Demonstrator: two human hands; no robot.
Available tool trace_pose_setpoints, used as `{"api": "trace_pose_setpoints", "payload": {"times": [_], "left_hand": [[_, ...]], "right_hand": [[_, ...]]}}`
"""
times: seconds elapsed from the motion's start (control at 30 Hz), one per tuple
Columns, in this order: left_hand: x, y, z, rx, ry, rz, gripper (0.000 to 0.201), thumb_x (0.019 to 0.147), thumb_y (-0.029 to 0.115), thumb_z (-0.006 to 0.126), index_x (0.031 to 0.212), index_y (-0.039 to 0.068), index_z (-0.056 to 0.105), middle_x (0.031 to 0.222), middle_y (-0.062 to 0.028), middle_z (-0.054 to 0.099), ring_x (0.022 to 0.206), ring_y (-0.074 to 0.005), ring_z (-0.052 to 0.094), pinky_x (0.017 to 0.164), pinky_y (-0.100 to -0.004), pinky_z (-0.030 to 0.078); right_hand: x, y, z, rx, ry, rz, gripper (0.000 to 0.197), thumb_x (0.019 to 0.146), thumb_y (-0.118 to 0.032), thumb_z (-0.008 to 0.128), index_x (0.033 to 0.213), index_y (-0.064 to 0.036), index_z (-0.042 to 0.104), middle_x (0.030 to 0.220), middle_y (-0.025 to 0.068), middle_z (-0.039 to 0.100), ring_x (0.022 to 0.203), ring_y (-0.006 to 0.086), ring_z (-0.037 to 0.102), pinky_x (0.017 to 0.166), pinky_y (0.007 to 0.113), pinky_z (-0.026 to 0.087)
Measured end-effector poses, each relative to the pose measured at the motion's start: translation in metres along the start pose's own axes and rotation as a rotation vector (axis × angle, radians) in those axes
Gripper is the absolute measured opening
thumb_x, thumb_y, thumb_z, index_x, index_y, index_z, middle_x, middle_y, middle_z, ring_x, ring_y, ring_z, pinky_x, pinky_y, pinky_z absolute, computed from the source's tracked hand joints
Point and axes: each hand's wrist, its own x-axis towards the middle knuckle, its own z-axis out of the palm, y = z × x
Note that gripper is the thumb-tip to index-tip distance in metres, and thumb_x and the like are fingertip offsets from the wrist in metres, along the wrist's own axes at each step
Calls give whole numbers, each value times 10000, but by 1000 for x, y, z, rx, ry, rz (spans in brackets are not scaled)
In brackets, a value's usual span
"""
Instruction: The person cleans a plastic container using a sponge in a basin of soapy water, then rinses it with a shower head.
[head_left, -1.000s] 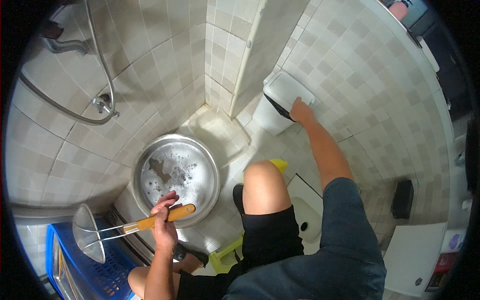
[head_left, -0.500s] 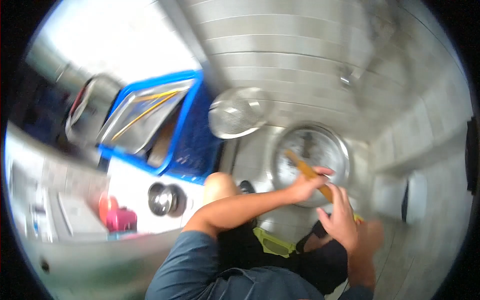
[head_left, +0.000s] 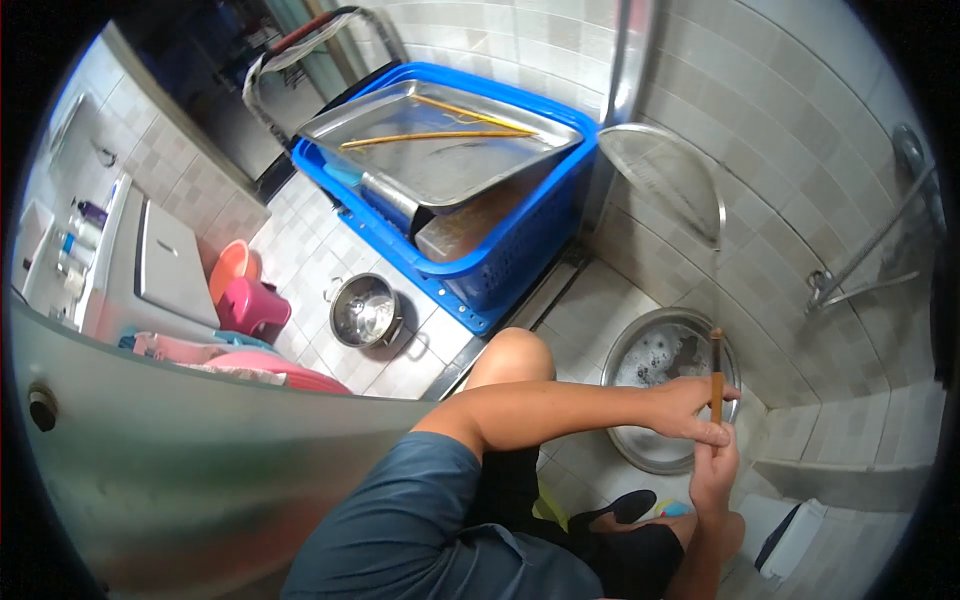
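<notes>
A large round wire-mesh skimmer [head_left: 665,185] stands raised and tilted near the tiled wall, its wooden handle [head_left: 717,385] pointing down toward me. My left hand [head_left: 690,408] is closed round the handle's middle. Just below it, my right hand [head_left: 714,472] grips the handle's lower end, which the fingers partly hide. Beneath the hands a wide metal basin [head_left: 612,385] sits on the floor, with water and patches of white foam in it.
At the left, a blue plastic crate [head_left: 470,268] on a trolley carries a metal tray [head_left: 440,165] with thin yellow sticks. A steel pot [head_left: 365,312], a pink tub [head_left: 252,305] and a frosted panel [head_left: 230,480] lie nearer. A shower hose [head_left: 870,245] hangs at the right.
My view has turned left. The skimmer has swung round, its mesh now seen at a steeper slant and its handle nearly upright. The right hand's spread fingers have closed on the handle.
</notes>
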Motion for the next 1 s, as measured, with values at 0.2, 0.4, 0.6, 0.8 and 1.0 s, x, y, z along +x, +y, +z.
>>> {"api": "trace_pose_setpoints", "payload": {"times": [0.2,0.4,0.6,0.8,1.0], "left_hand": [[-7,0,-25,72,-50,109,673,929,600,592,1201,-15,625,1117,-264,645,1043,-471,624,894,-513,507],[-23,-30,-22,780,-388,-170,512,872,496,691,979,-4,710,1055,-228,687,936,-406,691,822,-512,548],[-41,-44,-10,-76,24,-497,285,807,294,721,1030,118,751,932,-82,728,899,-251,693,752,-404,548],[-31,-58,31,-864,231,-486,307,814,305,728,1051,110,734,932,-78,723,899,-246,686,751,-396,546],[-21,-83,45,-959,354,-454,330,821,315,736,1072,102,717,933,-75,719,899,-241,678,750,-389,544]], "right_hand": [[30,-38,-16,135,45,62,145,984,-86,549,1107,-10,566,1020,55,601,971,134,564,879,302,464],[57,-111,-12,6,-3,-127,133,951,-96,563,1053,-11,564,957,18,529,837,92,458,769,239,390],[68,-184,50,161,-445,-153,207,897,-69,579,1086,11,601,869,36,617,785,124,561,722,293,464],[91,-225,127,21,-698,-422,204,929,-106,640,1080,21,591,734,186,619,665,302,652,638,386,492],[111,-225,191,-149,-725,-587,208,918,-155,663,1017,8,580,808,253,649,795,474,628,678,473,498]]}}
